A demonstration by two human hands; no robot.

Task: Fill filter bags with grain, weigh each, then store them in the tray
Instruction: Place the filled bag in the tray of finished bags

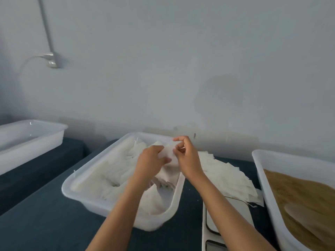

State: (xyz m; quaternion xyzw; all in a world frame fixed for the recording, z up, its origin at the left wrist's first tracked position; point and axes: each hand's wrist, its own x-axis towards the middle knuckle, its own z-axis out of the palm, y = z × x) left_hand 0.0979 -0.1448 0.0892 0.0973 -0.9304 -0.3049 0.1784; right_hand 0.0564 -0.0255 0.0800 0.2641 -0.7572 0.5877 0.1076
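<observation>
A: Starting at the far left, we see a shallow white plastic tray (30,138) on the dark blue tabletop (45,214); what it holds we cannot tell.

B: Next comes the white plastic tub (72,185) in the middle, heaped with flat white filter bags (116,171). Over it we have our left hand (150,160), fingers curled onto the edge of one thin white filter bag (168,153).

A: And our right hand (186,156) pinches the same bag from its other side, thumb and fingertips closed on the paper. The bag hangs between both hands, above the far half of the tub.

B: Just right of the tub we see a loose spread pile of white bags (228,178) lying on the tabletop, its near edge lapping onto the white weighing scale (233,211).

A: At the far right stands a white plastic bin (261,171) with tan grain (299,196) inside, a pale scoop (297,212) lying on it.
</observation>
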